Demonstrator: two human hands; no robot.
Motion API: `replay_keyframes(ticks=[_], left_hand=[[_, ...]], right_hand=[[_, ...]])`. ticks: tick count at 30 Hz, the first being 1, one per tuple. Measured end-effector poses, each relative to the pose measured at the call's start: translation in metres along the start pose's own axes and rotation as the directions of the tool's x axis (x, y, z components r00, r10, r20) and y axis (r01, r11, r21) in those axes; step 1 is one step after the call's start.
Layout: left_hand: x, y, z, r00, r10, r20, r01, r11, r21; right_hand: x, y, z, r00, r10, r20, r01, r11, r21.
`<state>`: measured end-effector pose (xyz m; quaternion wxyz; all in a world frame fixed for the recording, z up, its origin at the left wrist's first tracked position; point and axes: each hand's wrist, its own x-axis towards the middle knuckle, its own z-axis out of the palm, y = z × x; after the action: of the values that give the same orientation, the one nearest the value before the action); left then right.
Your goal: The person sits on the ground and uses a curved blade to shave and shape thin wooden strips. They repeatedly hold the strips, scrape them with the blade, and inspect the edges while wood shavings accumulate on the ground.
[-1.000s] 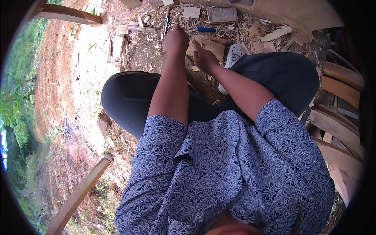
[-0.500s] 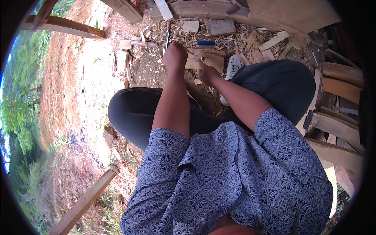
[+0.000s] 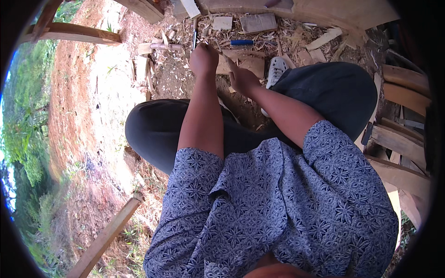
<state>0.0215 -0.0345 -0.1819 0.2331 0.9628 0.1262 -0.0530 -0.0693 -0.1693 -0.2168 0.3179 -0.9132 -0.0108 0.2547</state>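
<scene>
My left hand (image 3: 204,59) is closed in a fist, palm down, over the ground in front of my knees. Just right of it and a little nearer, my right hand (image 3: 243,81) is closed too, its thumb side pointing up toward the left fist. Something thin lies between the two hands, too small and too covered by the fingers to name. Beyond and under them is a flat wooden block (image 3: 250,64) on the ground. A slim tool with a metal blade (image 3: 194,39) lies just past my left fist. A blue handle (image 3: 242,42) rests behind the block.
A rounded wooden piece like a mallet (image 3: 167,47) lies to the left. Wood shavings and offcuts (image 3: 258,23) litter the ground. A white shoe (image 3: 277,69) stands by my right hand. Curved planks (image 3: 403,83) are stacked at right; a wooden post (image 3: 104,238) leans at lower left.
My two hands have shifted slightly up and left, along with the whole view. The thin light piece seen between the hands before is now mostly hidden.
</scene>
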Motion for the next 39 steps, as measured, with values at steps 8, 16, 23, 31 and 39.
replay_keyframes(ticks=[8, 16, 23, 31, 39], left_hand=[[-0.001, 0.007, -0.004, 0.999, -0.051, 0.008, 0.051, 0.999, -0.008], [-0.002, 0.009, -0.007, 0.994, -0.107, 0.022, 0.107, 0.994, 0.01], [-0.003, 0.013, -0.005, 0.995, -0.101, 0.025, 0.1, 0.994, 0.036], [-0.001, 0.017, -0.003, 0.998, -0.065, 0.013, 0.064, 0.997, 0.05], [0.0, 0.012, 0.001, 1.0, -0.026, 0.009, 0.026, 0.998, 0.051]], right_hand=[[0.008, 0.006, 0.005, 0.998, 0.059, -0.031, -0.059, 0.998, 0.0], [0.003, -0.01, -0.009, 0.998, 0.047, -0.031, -0.046, 0.998, 0.03], [-0.003, 0.014, -0.002, 0.977, 0.152, 0.151, -0.14, 0.986, -0.088], [-0.005, 0.011, -0.004, 0.983, 0.134, 0.124, -0.13, 0.991, -0.038], [-0.005, 0.007, 0.002, 0.999, 0.041, 0.029, -0.041, 0.999, -0.003]])
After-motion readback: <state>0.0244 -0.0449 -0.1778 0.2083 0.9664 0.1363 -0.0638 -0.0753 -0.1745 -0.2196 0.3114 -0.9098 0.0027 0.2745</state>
